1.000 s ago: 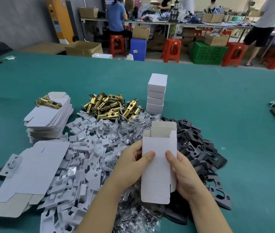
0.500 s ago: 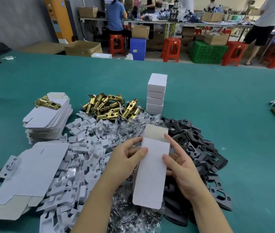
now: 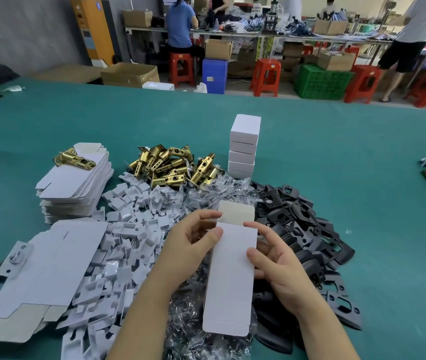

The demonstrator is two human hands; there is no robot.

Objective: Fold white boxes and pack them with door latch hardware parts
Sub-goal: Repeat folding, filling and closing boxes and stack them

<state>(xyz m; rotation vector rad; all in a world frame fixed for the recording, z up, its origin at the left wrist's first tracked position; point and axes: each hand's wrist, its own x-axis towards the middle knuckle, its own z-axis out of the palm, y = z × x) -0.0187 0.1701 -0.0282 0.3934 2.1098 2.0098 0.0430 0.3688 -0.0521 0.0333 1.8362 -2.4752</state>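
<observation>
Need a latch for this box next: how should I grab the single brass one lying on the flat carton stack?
Pinch the brass latch across its narrow tubular body from above. It lies flat and alone atop the carton stack, so both long sides are exposed.

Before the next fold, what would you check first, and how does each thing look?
1. Both hands on the box: ok. Left hand and right hand hold the white box by its sides.
2. Top flap free to tuck: ok, it stands open.
3. Bottom end closed: cannot tell.
4. Box empty inside: cannot tell.
5. Parts nearby: ok. Brass latches and black plates lie just beyond the box.
6. Stack of finished boxes upright: ok.
</observation>
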